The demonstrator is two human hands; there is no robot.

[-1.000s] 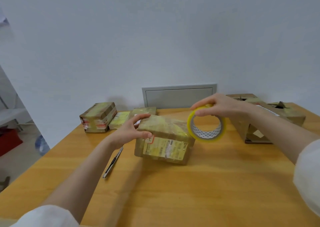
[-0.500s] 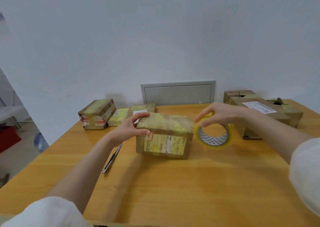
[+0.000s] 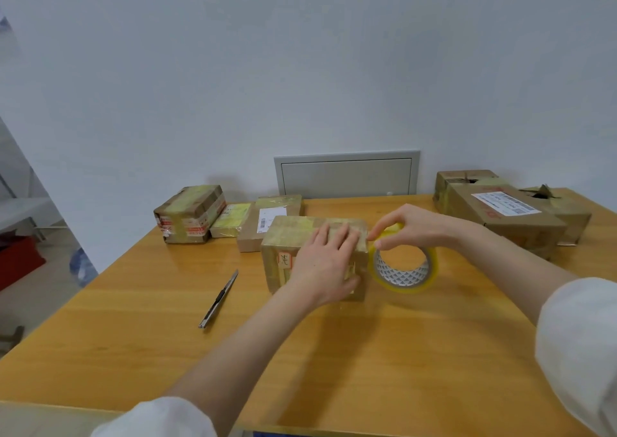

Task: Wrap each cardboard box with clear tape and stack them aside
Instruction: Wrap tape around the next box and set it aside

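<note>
Head view: utility knife at 9 o'clock of centre box, taped boxes at 10. Left hand flat, fingers spread on glossy taped box; right hand pinches tape roll at 3.

The cardboard box carries glossy clear tape. Beside it, the tape roll is shiny plastic. The table is smooth varnished wood.

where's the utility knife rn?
In the head view the utility knife lies on the table, untouched, left of the box under the left hand and nearer than the taped boxes at the back left.
</note>
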